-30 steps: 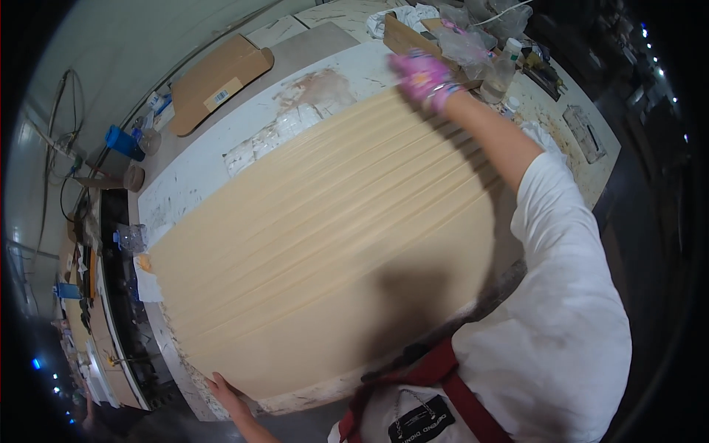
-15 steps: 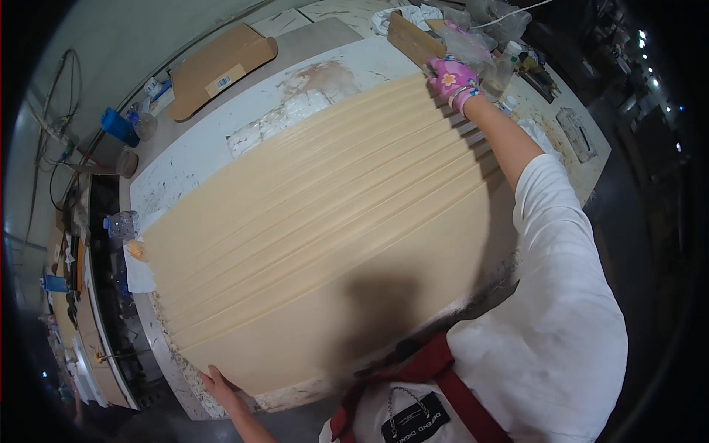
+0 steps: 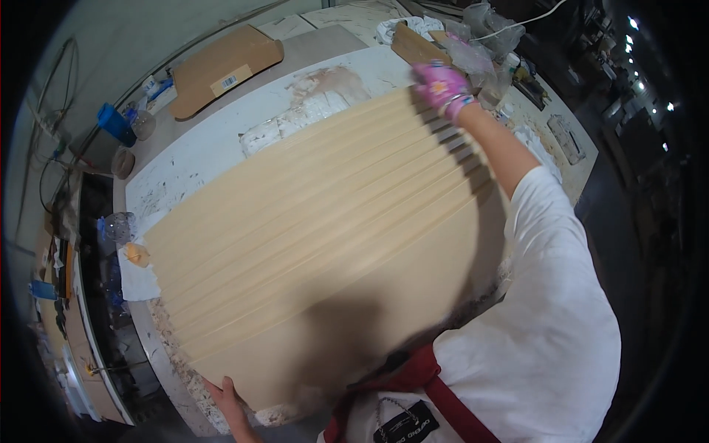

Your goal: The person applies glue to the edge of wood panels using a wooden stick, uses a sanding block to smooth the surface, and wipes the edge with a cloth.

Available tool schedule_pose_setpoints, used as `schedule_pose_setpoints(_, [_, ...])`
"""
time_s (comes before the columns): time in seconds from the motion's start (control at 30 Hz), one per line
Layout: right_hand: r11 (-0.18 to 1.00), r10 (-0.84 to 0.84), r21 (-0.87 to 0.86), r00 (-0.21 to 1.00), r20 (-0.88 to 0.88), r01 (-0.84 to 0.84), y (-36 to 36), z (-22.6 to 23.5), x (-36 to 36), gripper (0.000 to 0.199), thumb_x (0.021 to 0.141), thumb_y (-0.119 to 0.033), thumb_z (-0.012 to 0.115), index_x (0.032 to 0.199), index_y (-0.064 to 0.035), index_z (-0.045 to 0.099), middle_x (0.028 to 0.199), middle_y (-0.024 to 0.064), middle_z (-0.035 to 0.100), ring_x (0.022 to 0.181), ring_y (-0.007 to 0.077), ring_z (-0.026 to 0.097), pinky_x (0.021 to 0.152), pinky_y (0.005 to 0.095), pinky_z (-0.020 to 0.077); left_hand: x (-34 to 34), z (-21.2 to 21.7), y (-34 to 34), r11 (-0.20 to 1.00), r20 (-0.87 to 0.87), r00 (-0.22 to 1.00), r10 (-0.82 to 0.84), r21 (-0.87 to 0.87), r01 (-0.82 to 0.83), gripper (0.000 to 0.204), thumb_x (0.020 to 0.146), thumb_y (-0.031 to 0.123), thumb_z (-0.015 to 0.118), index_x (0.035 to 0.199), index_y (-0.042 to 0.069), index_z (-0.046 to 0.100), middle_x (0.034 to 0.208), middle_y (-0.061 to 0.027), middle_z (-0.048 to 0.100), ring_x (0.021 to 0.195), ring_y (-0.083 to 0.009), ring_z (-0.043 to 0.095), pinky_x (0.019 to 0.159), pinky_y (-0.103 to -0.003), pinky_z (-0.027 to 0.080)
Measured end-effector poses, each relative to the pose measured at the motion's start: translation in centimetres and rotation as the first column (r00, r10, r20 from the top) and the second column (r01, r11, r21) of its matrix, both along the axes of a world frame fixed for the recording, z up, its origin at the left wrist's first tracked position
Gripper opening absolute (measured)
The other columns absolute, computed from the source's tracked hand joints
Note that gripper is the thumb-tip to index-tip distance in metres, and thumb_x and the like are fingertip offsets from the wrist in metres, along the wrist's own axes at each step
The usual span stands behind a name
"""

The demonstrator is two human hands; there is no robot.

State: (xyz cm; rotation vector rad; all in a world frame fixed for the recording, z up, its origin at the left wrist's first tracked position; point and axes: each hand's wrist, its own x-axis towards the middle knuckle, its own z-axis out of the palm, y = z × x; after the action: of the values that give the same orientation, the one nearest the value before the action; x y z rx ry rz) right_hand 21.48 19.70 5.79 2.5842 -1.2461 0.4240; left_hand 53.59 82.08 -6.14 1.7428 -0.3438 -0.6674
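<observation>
A large beige panel with long parallel grooves lies across the worktable. My bare left hand is at its near left corner, thumb up at the edge and the other fingers partly hidden. At the far right corner is my right hand in a pink flowered glove. Motion smears its fingers, so whether they grip the panel's edge cannot be made out. A piece of brown cardboard stands just beyond that glove.
Cardboard lies along the wall side of the white-topped worktable. A blue cup and a clear plastic bottle are at the left. Plastic bags and small items crowd the far right. A flat wrapped white block borders the panel.
The panel has shifted slightly toward me, baring more of the white block beyond it. My gloved right hand has come nearer and left with its corner; my left hand stays at the near left corner.
</observation>
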Motion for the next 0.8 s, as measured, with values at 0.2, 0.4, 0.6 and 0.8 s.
schedule_pose_setpoints(0.2, [0.687, 0.606, 0.137, 0.667, 0.435, -0.714, 17.5, -7.6, 22.0, 0.031, 0.091, -0.032, 0.043, 0.090, -0.0064, 0.060, 0.088, 0.0144, 0.063, 0.080, 0.0290, 0.062, 0.067, 0.0416, 0.0487, -0.4, -1.8, 0.5, 0.983, -0.132, 0.988, 0.077, -0.154, -0.097, 0.072, 0.086, 0.027, 0.063, 0.139, 0.000, 0.024, 0.129, -0.0158, 0.043, 0.114, -0.0248, 0.045, 0.096, -0.036, 0.036])
schedule_pose_setpoints(0.4, [0.864, 0.400, 0.159, 0.843, 0.359, -0.478, 11.2, -5.2, 15.4, 0.029, 0.088, -0.024, 0.045, 0.079, -0.0040, 0.065, 0.080, 0.0157, 0.066, 0.068, 0.0303, 0.063, 0.062, 0.0427, 0.0495, 0.3, -3.0, 1.2, 0.990, -0.068, 0.996, 0.060, -0.121, -0.067, 0.073, 0.086, 0.029, 0.061, 0.141, 0.002, 0.020, 0.130, -0.0147, 0.042, 0.113, -0.0260, 0.046, 0.095, -0.038, 0.039])
schedule_pose_setpoints(0.6, [0.983, -0.090, -0.144, 0.980, 0.176, 0.116, 0.6, -1.2, 2.2, 0.021, 0.089, -0.025, 0.051, 0.093, -0.0061, 0.059, 0.076, 0.0092, 0.061, 0.068, 0.0231, 0.060, 0.060, 0.0372, 0.0482, -0.2, -3.3, 0.9, 0.976, -0.090, 0.990, 0.107, -0.179, -0.122, 0.071, 0.085, 0.028, 0.062, 0.139, 0.002, 0.024, 0.130, -0.0138, 0.043, 0.114, -0.0251, 0.046, 0.095, -0.037, 0.039])
schedule_pose_setpoints(0.8, [0.593, 0.567, 0.364, 0.693, 0.446, -0.719, 22.1, -2.1, 19.2, 0.023, 0.093, -0.030, 0.043, 0.092, -0.0114, 0.057, 0.067, 0.0033, 0.057, 0.067, 0.0224, 0.061, 0.059, 0.0352, 0.0494, -0.4, -2.2, 0.4, 0.985, -0.081, 0.989, 0.126, -0.111, -0.135, 0.065, 0.084, 0.022, 0.058, 0.137, -0.001, 0.028, 0.129, -0.0141, 0.044, 0.113, -0.0245, 0.046, 0.097, -0.036, 0.036])
